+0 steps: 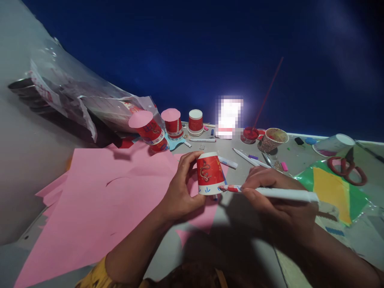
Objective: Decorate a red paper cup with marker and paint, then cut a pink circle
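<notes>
My left hand is closed around a red and white paper cup, held upside down with its wide rim downward. A golden dragon is printed on the cup's red band, and small blue strokes mark its white band. In my right hand is a white marker pen with a red-stained front end. Its tip meets or nearly meets the white band at the cup's right side. Pink paper sheets lie beneath and left of my left hand.
Two decorated cups with pink discs and a plain upturned cup stand behind. A glowing pixelated screen is at the back. To the right are a paint pot, a stained cup, loose markers and red-handled scissors.
</notes>
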Demonstrator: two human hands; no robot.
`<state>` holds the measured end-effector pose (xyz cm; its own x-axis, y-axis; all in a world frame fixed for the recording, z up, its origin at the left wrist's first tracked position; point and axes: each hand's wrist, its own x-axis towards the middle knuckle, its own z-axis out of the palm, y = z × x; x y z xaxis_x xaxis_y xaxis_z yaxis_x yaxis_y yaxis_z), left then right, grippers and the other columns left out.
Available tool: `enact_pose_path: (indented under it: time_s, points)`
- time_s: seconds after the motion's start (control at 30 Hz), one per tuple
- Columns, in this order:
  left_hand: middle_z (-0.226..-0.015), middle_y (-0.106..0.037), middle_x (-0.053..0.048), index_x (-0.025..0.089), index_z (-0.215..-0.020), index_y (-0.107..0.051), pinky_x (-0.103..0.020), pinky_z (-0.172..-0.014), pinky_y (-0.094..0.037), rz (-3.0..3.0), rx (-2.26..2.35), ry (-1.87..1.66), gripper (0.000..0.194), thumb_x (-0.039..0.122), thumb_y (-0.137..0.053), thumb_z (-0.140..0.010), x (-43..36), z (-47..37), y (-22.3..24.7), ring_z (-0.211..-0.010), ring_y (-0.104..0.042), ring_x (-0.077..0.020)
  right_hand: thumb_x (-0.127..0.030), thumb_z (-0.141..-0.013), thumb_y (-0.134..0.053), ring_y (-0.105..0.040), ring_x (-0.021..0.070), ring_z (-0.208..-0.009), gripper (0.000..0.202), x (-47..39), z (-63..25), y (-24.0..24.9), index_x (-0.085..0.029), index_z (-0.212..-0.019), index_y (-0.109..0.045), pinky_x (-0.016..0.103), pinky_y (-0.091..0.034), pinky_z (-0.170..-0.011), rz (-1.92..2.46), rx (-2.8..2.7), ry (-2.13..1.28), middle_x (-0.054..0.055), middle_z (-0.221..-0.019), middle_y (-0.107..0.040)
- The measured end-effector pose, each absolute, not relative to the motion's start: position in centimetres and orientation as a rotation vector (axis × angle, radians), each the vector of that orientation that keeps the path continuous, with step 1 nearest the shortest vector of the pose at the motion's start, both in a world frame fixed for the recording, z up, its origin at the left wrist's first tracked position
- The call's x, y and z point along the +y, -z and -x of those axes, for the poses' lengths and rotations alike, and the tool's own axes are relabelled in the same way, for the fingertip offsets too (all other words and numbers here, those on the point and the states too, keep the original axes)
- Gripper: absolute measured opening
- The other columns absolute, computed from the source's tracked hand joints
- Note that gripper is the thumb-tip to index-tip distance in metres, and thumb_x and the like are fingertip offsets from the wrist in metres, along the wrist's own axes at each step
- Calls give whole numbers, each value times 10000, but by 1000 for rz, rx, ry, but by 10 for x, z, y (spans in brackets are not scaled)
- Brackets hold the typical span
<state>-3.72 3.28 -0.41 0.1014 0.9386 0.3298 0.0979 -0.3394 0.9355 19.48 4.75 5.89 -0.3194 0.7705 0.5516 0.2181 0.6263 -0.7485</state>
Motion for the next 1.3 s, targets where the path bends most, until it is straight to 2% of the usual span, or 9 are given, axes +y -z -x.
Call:
enact_pose_path:
  time_s: [0.17, 0.4, 0.6, 0.8, 1.07, 1.17, 1.3]
  points:
    - [-1520, -477, -92, 358, -1487, -492, -580, -1213, -476, -1592, 1039, -1331, 903, 77, -768, -675, 33, 37, 3, -1438, -508, -358, -136, -883, -728, -654, 169, -591, 138, 49, -192, -60, -252, -809, -707, 320, -518, -592, 791, -1861, -677, -14, -686, -705]
    - [-1511, -479, -89, 362, -1479, -510, -587, -1218, -472, -1597, 1038, -1327, 881, 103, -806, -691, 33, 36, 2, -1438, -508, -363, -152, -886, -703, -639, 171, -570, 136, 49, -192, -61, -247, -790, -687, 307, -496, -540, 809, -1885, -654, -8, -661, -695]
    - [-1510, -475, -92, 350, -1487, -511, -589, -1214, -478, -1607, 1047, -1321, 887, 84, -775, -683, 34, 37, 3, -1433, -504, -365, -161, -891, -721, -637, 170, -576, 132, 49, -194, -60, -248, -795, -697, 312, -504, -557, 795, -1877, -671, -8, -668, -698]
    - [-1499, -447, -79, 378, -1510, -486, -578, -1190, -502, -1650, 1057, -1327, 925, 69, -750, -678, 33, 37, 1, -1426, -486, -357, -157, -923, -714, -654, 176, -618, 110, 45, -198, -56, -251, -866, -712, 331, -522, -609, 780, -1845, -693, -4, -718, -708]
    - [-1441, -449, -86, 375, -1489, -467, -565, -1155, -525, -1788, 1137, -1320, 939, 109, -822, -661, 33, 35, 2, -1399, -462, -353, -164, -898, -714, -646, 161, -541, 128, 46, -186, -62, -243, -801, -684, 300, -511, -524, 712, -1934, -588, -13, -646, -710]
    - [-1437, -451, -90, 378, -1505, -443, -567, -1160, -516, -1865, 1165, -1320, 993, 96, -823, -633, 33, 34, 4, -1409, -448, -362, -146, -911, -705, -656, 157, -554, 140, 46, -185, -63, -237, -810, -673, 288, -507, -527, 681, -1972, -559, -13, -648, -706]
    - [-1426, -464, -95, 351, -1499, -442, -569, -1165, -506, -1903, 1194, -1307, 973, 115, -826, -636, 33, 35, 2, -1409, -450, -357, -153, -934, -695, -662, 149, -579, 113, 46, -188, -61, -231, -856, -670, 288, -508, -557, 665, -2004, -581, -17, -683, -707]
